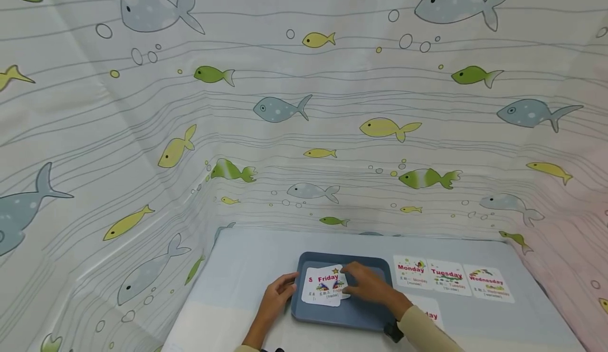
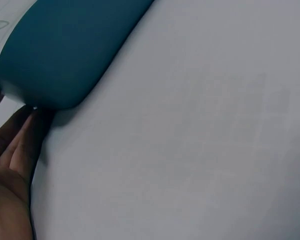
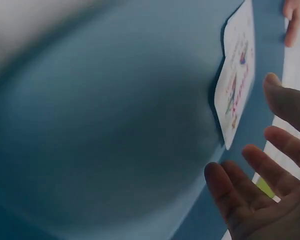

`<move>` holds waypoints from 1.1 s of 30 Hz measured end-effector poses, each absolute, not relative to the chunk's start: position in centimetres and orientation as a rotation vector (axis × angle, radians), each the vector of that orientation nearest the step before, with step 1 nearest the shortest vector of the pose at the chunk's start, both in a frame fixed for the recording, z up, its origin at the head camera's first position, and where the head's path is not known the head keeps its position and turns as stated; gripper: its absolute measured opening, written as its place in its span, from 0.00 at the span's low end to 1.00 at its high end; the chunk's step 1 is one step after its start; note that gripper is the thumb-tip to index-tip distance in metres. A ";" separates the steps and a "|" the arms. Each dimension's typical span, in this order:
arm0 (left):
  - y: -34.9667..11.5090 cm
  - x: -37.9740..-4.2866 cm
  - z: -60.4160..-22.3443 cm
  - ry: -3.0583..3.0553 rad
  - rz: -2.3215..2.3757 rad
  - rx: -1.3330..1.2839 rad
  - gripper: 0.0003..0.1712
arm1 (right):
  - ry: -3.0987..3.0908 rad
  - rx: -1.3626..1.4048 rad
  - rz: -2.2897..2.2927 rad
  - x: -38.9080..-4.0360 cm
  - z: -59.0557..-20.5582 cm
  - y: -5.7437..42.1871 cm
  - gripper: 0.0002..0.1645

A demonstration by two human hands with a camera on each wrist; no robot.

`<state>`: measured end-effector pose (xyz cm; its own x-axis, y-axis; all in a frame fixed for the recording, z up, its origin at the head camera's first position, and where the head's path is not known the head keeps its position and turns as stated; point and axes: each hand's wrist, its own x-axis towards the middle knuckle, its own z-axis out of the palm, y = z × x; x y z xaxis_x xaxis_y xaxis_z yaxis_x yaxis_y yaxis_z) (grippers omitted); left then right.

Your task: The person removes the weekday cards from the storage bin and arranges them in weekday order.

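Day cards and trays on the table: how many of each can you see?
Day cards laid out on the table: 4 (Monday, Tuesday, Wednesday, and one partly hidden behind the right arm)
Day cards in the tray: at least 2 (Friday on top, another peeking out beneath; more cannot be told)
Blue trays: 1
Total: 7 things
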<state>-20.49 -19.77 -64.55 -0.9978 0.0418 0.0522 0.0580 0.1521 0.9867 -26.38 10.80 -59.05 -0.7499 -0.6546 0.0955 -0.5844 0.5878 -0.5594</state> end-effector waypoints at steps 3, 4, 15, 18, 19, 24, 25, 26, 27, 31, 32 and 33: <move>-19.7 -20.4 -64.4 -2.377 -2.007 -0.125 0.21 | 2.675 -1.040 -0.863 -26.6 -59.0 10.2 0.30; -19.7 -20.4 -64.3 -2.377 -2.005 -0.124 0.21 | 2.663 -1.019 -0.868 -26.6 -59.0 10.0 0.30; -19.7 -20.6 -63.9 -2.401 -1.980 -0.113 0.20 | 2.648 -0.931 -0.858 -27.1 -58.5 8.9 0.30; -19.7 -20.6 -63.9 -2.407 -1.978 -0.105 0.20 | 2.643 -0.939 -0.864 -27.1 -58.4 8.9 0.30; -19.7 -20.6 -63.8 -2.408 -1.981 -0.104 0.20 | 2.641 -0.943 -0.863 -27.2 -58.4 8.9 0.30; -19.7 -20.5 -63.9 -2.399 -2.015 -0.088 0.20 | 2.619 -0.946 -0.850 -27.4 -58.3 8.8 0.34; -19.7 -20.5 -63.9 -2.395 -2.020 -0.084 0.20 | 2.615 -0.952 -0.847 -27.5 -58.3 8.7 0.35; -19.6 -20.5 -63.9 -2.393 -2.025 -0.076 0.20 | 2.612 -0.958 -0.836 -27.6 -58.4 8.7 0.35; -19.6 -20.5 -63.9 -2.389 -2.033 -0.068 0.21 | 2.610 -0.964 -0.822 -27.7 -58.5 8.7 0.36; -19.5 -20.2 -63.8 -2.390 -2.054 -0.030 0.22 | 2.589 -0.970 -0.774 -28.0 -59.1 8.7 0.37; -19.4 -20.1 -63.8 -2.392 -2.059 -0.019 0.22 | 2.584 -0.965 -0.765 -28.0 -59.2 8.7 0.37; -19.4 -20.0 -63.8 -2.396 -2.058 -0.011 0.22 | 2.578 -0.960 -0.768 -28.0 -59.4 8.6 0.37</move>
